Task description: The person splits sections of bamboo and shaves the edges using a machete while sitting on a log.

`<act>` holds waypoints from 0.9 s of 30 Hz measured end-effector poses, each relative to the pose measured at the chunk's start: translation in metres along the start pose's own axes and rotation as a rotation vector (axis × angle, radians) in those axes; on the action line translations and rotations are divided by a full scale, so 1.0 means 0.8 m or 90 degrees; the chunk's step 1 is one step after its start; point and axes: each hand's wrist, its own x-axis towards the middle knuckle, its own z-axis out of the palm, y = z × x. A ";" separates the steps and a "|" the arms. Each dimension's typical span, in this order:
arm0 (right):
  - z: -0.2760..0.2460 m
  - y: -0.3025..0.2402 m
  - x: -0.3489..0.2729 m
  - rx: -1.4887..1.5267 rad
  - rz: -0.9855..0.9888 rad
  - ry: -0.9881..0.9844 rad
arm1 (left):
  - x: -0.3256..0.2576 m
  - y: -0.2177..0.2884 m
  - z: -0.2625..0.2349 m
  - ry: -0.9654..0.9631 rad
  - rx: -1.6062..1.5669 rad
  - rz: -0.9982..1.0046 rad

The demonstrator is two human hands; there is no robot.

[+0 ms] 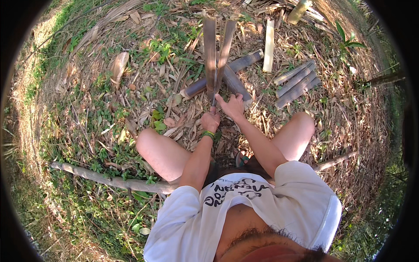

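The split bamboo (210,52) extends just beyond the right fingers (221,102).

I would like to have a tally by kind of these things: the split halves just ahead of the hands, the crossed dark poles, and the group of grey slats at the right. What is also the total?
Split halves: 2
Crossed dark poles: 2
Grey slats: 3
Total: 7

The one view looks steeply down from the person's head, through a wide round lens; the shirt (279,207) is close, left hand (210,121) and right hand (234,107) farther, near the centre.
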 end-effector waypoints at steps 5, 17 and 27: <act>0.077 0.046 0.007 0.348 0.021 -0.352 | -0.005 -0.016 0.007 -0.280 -0.227 0.186; 0.070 0.063 -0.052 0.201 -0.015 -0.136 | -0.019 0.173 -0.280 0.294 -0.695 0.540; 0.048 0.095 -0.039 0.154 0.028 -0.287 | 0.010 0.237 -0.239 0.289 -0.911 0.540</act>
